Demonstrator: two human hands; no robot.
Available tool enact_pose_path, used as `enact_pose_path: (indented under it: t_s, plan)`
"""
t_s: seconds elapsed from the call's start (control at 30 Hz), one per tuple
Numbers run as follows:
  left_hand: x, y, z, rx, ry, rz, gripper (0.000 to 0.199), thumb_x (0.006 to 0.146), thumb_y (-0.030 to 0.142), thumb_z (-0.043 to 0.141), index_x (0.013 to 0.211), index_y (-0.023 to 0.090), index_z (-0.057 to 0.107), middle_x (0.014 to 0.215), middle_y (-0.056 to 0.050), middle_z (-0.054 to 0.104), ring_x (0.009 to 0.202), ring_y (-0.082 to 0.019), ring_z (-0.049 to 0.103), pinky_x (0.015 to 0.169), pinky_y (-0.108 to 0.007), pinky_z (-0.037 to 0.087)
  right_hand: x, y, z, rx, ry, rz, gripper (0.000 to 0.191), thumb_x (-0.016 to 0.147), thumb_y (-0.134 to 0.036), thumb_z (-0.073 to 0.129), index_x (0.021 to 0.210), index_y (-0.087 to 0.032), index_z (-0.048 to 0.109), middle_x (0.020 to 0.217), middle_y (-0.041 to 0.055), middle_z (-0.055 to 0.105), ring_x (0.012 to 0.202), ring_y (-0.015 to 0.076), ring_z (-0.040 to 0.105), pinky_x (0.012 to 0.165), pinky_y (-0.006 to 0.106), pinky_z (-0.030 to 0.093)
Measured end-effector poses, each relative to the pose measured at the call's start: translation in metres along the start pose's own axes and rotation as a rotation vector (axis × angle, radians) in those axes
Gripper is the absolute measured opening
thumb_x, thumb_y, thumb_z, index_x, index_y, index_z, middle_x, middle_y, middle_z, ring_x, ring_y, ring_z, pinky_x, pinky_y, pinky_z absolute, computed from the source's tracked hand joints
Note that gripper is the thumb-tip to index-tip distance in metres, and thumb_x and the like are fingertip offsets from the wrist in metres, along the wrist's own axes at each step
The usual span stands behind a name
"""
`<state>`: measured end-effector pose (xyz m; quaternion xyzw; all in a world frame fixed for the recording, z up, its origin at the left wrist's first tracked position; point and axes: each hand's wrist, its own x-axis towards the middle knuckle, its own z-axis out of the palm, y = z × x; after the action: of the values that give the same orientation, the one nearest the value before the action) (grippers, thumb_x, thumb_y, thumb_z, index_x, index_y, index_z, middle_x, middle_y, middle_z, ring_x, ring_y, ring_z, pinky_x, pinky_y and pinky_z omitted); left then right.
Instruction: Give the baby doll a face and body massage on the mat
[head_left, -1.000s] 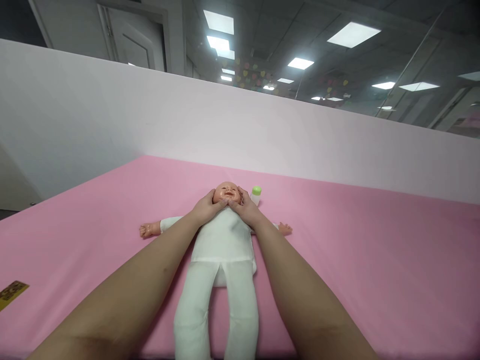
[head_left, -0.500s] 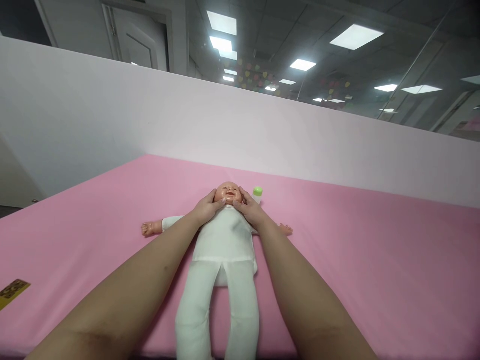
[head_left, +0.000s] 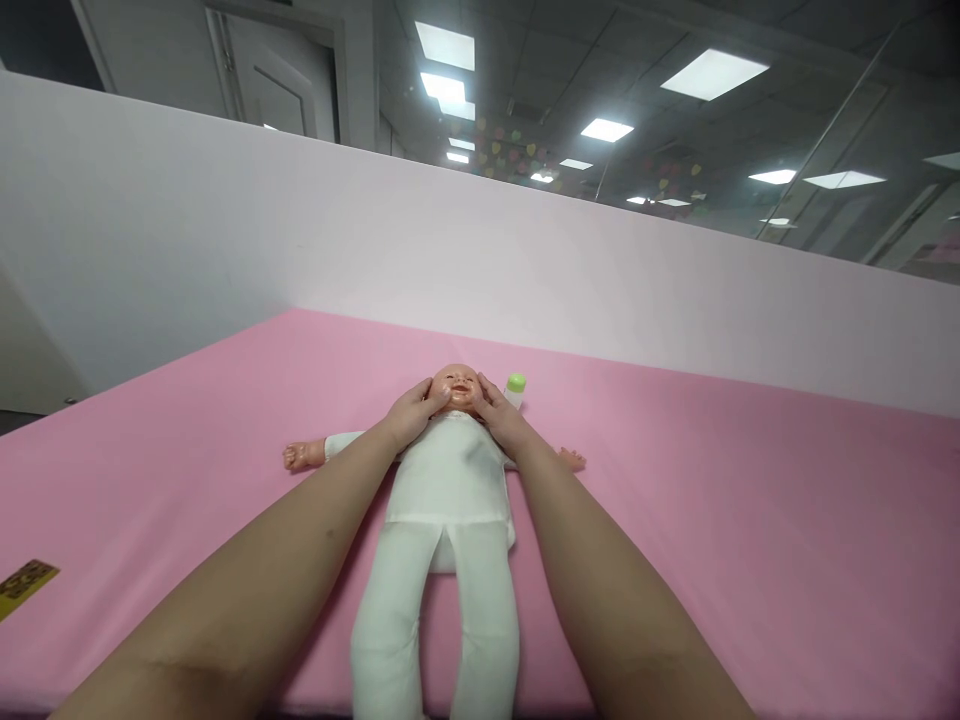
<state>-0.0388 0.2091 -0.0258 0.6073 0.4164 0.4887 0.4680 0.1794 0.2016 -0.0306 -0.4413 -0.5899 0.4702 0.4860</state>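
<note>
A baby doll [head_left: 446,490] in white clothes lies on its back on the pink mat [head_left: 750,520], head away from me. My left hand [head_left: 412,412] cups the left side of the doll's head [head_left: 457,382], thumb on its cheek. My right hand [head_left: 499,414] rests against the other side of the face, thumb on the cheek. The doll's arms stretch out sideways under my forearms, and its legs point towards me.
A small white bottle with a green cap [head_left: 514,388] stands just right of the doll's head. A yellow tag [head_left: 24,582] lies on the mat's left edge. A pale partition wall [head_left: 525,270] borders the mat at the back.
Both thumbs have slid from the doll's chin up and outward along its cheeks. The doll and the bottle have not moved.
</note>
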Motion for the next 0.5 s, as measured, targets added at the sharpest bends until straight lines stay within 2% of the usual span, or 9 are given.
enact_pose_path:
  t_s: [0.1, 0.23, 0.37, 0.5]
  plan:
    - [0.0021, -0.0015, -0.0033, 0.164, -0.018, 0.007, 0.081, 0.073, 0.070, 0.082, 0.137, 0.023, 0.066, 0.137, -0.012, 0.071, 0.127, -0.038, 0.065, 0.109, -0.046, 0.048, -0.0029, -0.0015, 0.0003, -0.055, 0.010, -0.024, 0.096, 0.078, -0.057, 0.087, 0.161, -0.037, 0.042, 0.165, 0.0005, 0.045, 0.152, 0.0283, 0.044, 0.128, 0.049, 0.033]
    - [0.0016, -0.0005, -0.0030, 0.241, -0.042, 0.058, 0.079, 0.072, 0.068, 0.084, 0.136, 0.025, 0.065, 0.133, -0.009, 0.073, 0.122, -0.037, 0.068, 0.106, -0.044, 0.050, -0.0037, -0.0026, 0.0042, -0.037, 0.029, -0.029, 0.104, 0.075, -0.051, 0.092, 0.163, -0.033, 0.038, 0.161, 0.0053, 0.051, 0.145, 0.0277, 0.053, 0.124, 0.046, 0.040]
    - [0.0019, -0.0010, -0.0020, 0.257, -0.035, 0.041, 0.080, 0.074, 0.068, 0.082, 0.137, 0.024, 0.064, 0.136, -0.010, 0.072, 0.127, -0.039, 0.065, 0.107, -0.044, 0.050, -0.0041, -0.0052, 0.0064, -0.026, 0.043, -0.028, 0.103, 0.075, -0.048, 0.092, 0.162, -0.031, 0.041, 0.159, 0.0069, 0.053, 0.144, 0.0289, 0.054, 0.123, 0.045, 0.043]
    - [0.0057, -0.0069, -0.0040, 0.249, -0.031, 0.020, 0.082, 0.076, 0.067, 0.081, 0.141, 0.022, 0.061, 0.145, -0.011, 0.066, 0.136, -0.040, 0.058, 0.111, -0.044, 0.047, -0.0056, -0.0063, 0.0040, 0.013, 0.029, -0.009, 0.100, 0.075, -0.045, 0.093, 0.161, -0.032, 0.043, 0.164, 0.0047, 0.048, 0.148, 0.0294, 0.049, 0.122, 0.044, 0.044]
